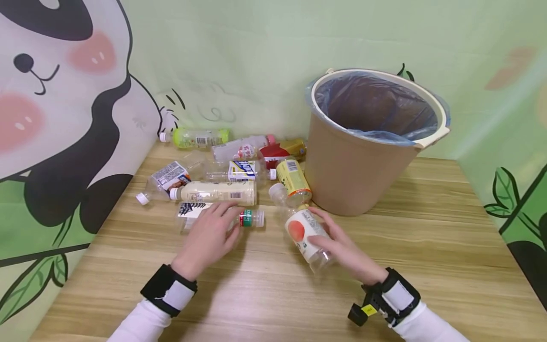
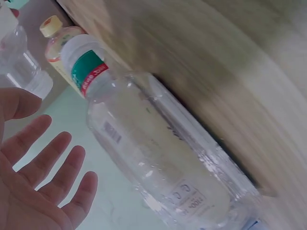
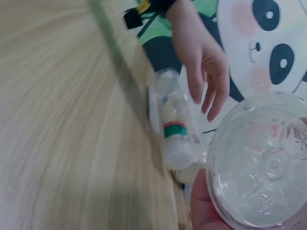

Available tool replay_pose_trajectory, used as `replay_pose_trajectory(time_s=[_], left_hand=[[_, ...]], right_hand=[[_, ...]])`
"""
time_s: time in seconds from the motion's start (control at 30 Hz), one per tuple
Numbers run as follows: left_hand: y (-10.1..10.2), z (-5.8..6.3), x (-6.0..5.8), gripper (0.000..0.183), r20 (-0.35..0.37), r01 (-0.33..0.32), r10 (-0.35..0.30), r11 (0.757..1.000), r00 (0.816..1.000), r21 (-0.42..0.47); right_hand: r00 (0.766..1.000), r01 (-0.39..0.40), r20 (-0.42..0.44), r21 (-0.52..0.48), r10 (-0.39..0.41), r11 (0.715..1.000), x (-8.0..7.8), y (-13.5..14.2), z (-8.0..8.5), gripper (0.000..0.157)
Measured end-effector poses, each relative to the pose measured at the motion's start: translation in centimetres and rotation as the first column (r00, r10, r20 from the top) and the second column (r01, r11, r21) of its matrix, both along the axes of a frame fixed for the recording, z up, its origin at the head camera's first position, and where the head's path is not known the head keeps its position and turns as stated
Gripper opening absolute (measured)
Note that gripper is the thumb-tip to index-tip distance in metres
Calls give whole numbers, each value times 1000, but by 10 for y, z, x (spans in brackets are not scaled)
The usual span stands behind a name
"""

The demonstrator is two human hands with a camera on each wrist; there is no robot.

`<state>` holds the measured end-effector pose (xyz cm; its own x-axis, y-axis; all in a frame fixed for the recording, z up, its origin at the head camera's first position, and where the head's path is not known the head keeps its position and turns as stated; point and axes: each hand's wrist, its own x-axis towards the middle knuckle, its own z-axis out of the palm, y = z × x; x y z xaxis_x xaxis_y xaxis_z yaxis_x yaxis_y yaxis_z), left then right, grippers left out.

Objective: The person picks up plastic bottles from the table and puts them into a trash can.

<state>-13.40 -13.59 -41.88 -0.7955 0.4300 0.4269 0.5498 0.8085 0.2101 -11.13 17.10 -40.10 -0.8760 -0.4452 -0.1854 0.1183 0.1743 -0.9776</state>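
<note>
Gripping a peach-label bottle [image 1: 304,233] in your right hand [image 1: 344,249], fingers curled round; your left hand [image 1: 210,235] is hovering over a green-banded bottle [image 1: 247,218], fingers loosely spread, holding nothing.

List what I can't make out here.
Head: the floor of the round beige plastic bin, hidden by its near wall.
Head: the middle of the clear plastic bottle with a green neck label, behind the left hand.
Left wrist: part of that hand, cut off by the left edge.
Right wrist: the white label on the clear plastic bottle in the right hand, behind the bottle's base.
</note>
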Motion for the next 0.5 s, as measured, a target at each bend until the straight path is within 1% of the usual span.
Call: replay_pose_trajectory(time_s=[0.07,0.13,0.23,0.33,0.5], left_hand=[[2,1,-1,39,3,2,-2,1000,1000,2],[4,3,-1,38,-1,6,-6,1000,1000,9],[9,6,-2,36,-11,6,-6,1000,1000,16],[14,9,-3,34,-23,3,-3,1000,1000,20],[22,14,-4,35,-29,-3,3,999,1000,32]], right_hand=[[999,-1,37,-74,4,997,0,0,4,63],[997,0,72,-149,11,989,0,-1,7,63],[994,14,105,-227,10,974,0,-3,13,63],[990,33,138,-279,6,960,-1,-6,19,62],[989,35,148,-332,15,943,-2,-12,31,59]])
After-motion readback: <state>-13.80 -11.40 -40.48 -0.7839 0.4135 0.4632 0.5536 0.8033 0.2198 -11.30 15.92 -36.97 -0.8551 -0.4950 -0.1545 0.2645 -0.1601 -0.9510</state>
